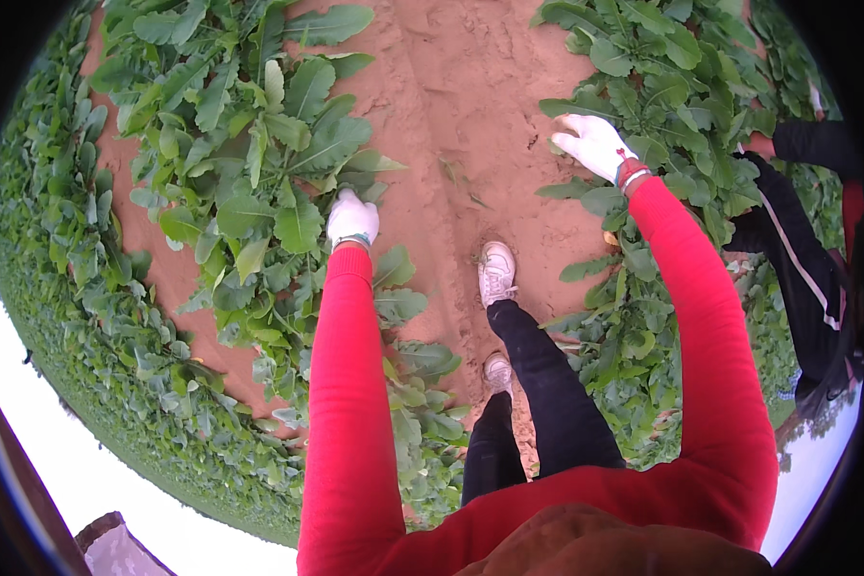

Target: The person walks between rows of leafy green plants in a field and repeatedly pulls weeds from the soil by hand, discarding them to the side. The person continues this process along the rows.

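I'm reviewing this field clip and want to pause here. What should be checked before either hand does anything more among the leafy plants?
1. Left hand in a white glove, down in the left row of leafy plants: ok.
2. Left hand's grip on a leaf or stem: cannot tell, the palm faces away.
3. Right hand gloved, at the edge of the right row of plants: ok.
4. Right hand holding anything: cannot tell.
5. White shoes on the sandy path, not on plants: ok.
6. Another person's dark sleeve close by on the right: not ok, crowded.
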`<control>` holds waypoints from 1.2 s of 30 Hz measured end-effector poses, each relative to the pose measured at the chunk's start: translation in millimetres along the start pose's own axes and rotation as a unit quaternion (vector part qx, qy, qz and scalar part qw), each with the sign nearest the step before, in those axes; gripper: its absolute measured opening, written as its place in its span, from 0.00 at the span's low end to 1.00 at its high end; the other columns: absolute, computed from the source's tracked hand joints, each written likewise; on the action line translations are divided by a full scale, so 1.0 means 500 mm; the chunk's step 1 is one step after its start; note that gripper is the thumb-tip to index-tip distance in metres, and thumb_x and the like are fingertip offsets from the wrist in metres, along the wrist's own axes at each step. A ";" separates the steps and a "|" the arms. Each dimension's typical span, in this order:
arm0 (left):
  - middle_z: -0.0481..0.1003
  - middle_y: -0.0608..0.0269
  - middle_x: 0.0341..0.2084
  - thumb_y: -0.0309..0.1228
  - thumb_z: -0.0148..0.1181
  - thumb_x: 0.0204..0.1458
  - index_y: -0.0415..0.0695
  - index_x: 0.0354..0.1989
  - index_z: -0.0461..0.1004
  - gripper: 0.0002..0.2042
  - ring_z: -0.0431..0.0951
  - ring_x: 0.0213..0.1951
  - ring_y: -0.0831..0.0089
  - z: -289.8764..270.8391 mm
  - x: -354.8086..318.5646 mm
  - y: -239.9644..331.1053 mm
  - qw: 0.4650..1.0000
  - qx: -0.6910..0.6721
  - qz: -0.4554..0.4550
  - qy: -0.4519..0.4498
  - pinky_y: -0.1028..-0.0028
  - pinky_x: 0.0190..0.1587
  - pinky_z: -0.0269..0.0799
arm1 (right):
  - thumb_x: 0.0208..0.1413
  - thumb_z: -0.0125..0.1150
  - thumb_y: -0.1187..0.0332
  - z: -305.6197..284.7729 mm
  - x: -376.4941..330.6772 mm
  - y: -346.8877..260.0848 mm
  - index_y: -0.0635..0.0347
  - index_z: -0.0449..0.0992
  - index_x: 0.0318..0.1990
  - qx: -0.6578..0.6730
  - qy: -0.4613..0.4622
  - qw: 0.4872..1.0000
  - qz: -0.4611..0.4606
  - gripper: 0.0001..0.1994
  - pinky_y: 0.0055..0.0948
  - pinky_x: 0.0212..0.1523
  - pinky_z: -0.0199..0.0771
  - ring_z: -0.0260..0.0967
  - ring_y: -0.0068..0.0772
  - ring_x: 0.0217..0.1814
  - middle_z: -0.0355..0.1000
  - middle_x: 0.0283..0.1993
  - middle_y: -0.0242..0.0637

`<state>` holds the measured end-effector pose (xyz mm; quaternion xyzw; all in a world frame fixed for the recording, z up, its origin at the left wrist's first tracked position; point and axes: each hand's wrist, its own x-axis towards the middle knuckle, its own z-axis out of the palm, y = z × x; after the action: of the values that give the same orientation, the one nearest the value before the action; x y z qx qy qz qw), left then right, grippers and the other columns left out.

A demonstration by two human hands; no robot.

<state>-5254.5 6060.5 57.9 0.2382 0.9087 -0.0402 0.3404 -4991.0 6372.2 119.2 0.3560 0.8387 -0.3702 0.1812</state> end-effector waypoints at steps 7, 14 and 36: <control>0.70 0.29 0.40 0.31 0.51 0.45 0.28 0.43 0.63 0.20 0.71 0.44 0.39 0.009 0.027 -0.021 0.999 -0.021 0.017 -0.025 0.54 0.49 0.67 | 0.53 0.50 0.56 -0.049 0.157 0.048 0.63 0.73 0.41 -0.089 0.096 0.990 -0.052 0.18 0.41 0.48 0.67 0.68 0.51 0.46 0.72 0.41 0.49; 0.71 0.30 0.39 0.32 0.53 0.45 0.29 0.44 0.62 0.21 0.72 0.43 0.40 0.007 0.035 -0.027 0.998 -0.009 0.013 -0.067 0.54 0.48 0.67 | 0.48 0.49 0.69 -0.099 0.267 0.081 0.62 0.78 0.35 -0.264 0.009 0.959 0.106 0.12 0.42 0.41 0.74 0.73 0.53 0.41 0.74 0.40 0.52; 0.73 0.32 0.36 0.34 0.54 0.45 0.28 0.43 0.63 0.22 0.73 0.42 0.42 0.010 0.047 -0.029 0.989 0.015 -0.044 -0.137 0.56 0.47 0.69 | 0.44 0.50 0.69 -0.112 0.306 0.134 0.63 0.78 0.30 -0.213 -0.051 0.972 0.087 0.11 0.43 0.42 0.73 0.73 0.53 0.39 0.74 0.34 0.54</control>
<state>-5273.8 6055.9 37.8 0.1955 0.8622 -0.1014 0.4562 -5048.8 6516.7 36.5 0.3611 0.8540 -0.1833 0.3267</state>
